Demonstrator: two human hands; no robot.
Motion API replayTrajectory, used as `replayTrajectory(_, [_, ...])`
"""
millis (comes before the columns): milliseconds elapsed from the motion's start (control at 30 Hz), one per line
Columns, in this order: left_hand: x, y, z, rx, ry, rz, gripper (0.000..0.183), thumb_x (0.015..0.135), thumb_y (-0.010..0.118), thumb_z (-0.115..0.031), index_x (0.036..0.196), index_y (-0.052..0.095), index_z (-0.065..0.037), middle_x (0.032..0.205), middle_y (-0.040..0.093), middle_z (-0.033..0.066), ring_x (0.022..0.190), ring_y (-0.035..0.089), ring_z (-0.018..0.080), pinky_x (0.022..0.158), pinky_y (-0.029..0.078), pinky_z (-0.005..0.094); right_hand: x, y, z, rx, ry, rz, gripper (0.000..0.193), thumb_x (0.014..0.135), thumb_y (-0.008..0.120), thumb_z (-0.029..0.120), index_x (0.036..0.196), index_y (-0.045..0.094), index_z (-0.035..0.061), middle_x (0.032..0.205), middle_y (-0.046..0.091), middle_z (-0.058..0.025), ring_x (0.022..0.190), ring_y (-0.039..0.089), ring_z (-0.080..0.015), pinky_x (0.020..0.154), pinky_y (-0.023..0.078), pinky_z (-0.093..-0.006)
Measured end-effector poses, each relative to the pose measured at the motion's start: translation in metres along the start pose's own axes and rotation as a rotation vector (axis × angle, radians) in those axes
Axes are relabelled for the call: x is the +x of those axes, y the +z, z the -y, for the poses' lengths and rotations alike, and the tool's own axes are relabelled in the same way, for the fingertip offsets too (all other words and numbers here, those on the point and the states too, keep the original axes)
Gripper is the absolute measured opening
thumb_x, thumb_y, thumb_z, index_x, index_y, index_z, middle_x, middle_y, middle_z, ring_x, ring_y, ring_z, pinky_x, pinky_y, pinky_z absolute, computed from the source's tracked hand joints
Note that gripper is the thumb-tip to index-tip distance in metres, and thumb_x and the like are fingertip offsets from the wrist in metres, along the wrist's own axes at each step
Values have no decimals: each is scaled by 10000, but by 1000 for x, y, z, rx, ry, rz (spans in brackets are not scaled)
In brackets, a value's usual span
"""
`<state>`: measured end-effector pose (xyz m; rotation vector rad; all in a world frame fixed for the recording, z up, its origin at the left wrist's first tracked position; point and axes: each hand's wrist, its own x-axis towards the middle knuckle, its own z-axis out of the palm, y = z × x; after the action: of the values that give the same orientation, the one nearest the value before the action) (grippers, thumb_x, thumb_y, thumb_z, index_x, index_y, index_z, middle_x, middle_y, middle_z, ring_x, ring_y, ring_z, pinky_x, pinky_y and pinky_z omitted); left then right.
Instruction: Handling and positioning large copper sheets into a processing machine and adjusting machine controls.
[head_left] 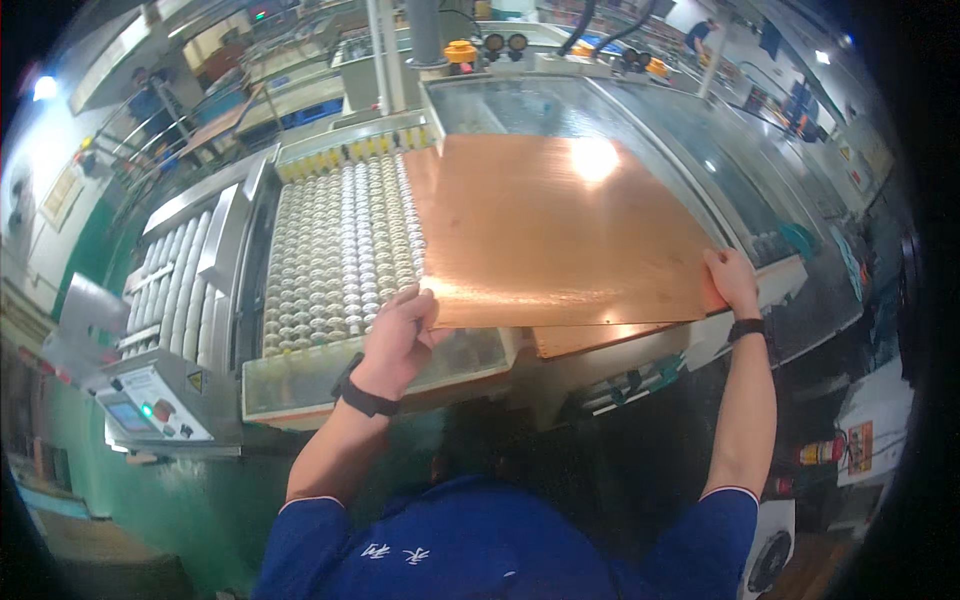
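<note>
A large, shiny copper sheet is spread between my two hands, tilted over the machine. My left hand pinches its near left corner, and my right hand grips its near right corner. Under its near edge shows a strip of a second copper sheet, and more copper peeks out past its far left side. Left of the sheets lies a bed of pale roller wheels, partly covered by the copper. How far the lower copper extends is hidden.
A control panel with a small screen and more rollers stand at the left. Clear covers lie behind the sheet, near an orange knob. A red and yellow button sits at the right. Another person is far off.
</note>
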<state>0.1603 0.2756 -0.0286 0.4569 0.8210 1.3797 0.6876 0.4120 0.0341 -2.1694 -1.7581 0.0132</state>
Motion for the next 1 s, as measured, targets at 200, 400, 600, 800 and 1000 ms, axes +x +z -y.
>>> replayTrajectory(200, [7, 5, -14, -62, 60, -27, 290, 980, 522, 13, 1264, 585, 19, 1049, 680, 56, 836, 670, 126, 718, 576, 265, 9, 0, 5, 12, 19, -22, 559, 923, 605, 519, 1031, 697, -22, 1046, 716, -248, 1032, 679, -412, 878, 513, -475])
replayTrajectory(400, [-11, -58, -75, 94, 178, -152, 165, 1049, 526, -125, 1148, 636, -52, 835, 609, -26, 673, 577, 94, 542, 429, 234, 17, 7, -11, -36, -14, -53, 562, 927, 604, 521, 1022, 700, -24, 1044, 713, -262, 1036, 676, -421, 882, 511, -480])
replayTrajectory(600, [-29, -204, -146, 167, 316, -257, 222, 1047, 489, -88, 1201, 635, -22, 959, 652, 17, 864, 619, 135, 814, 516, 315, 19, 16, -10, -13, -47, -74, 543, 928, 608, 502, 1022, 695, -25, 1041, 710, -267, 1012, 675, -437, 872, 514, -498])
replayTrajectory(800, [-10, -313, -162, 233, 282, -307, 234, 1046, 466, -69, 1220, 613, -19, 967, 645, 23, 864, 611, 158, 861, 516, 368, 12, 5, 1, -76, 30, -42, 562, 935, 579, 512, 1065, 697, -21, 1111, 701, -276, 1071, 668, -428, 912, 509, -483])
replayTrajectory(1000, [31, -483, -167, 844, 206, -409, 160, 902, 513, -1, 986, 640, -49, 825, 584, 22, 677, 569, 178, 662, 512, 321, 15, 5, 9, -60, 1, -41, 584, 936, 574, 518, 1099, 692, -30, 1133, 702, -270, 1094, 666, -418, 933, 505, -473])
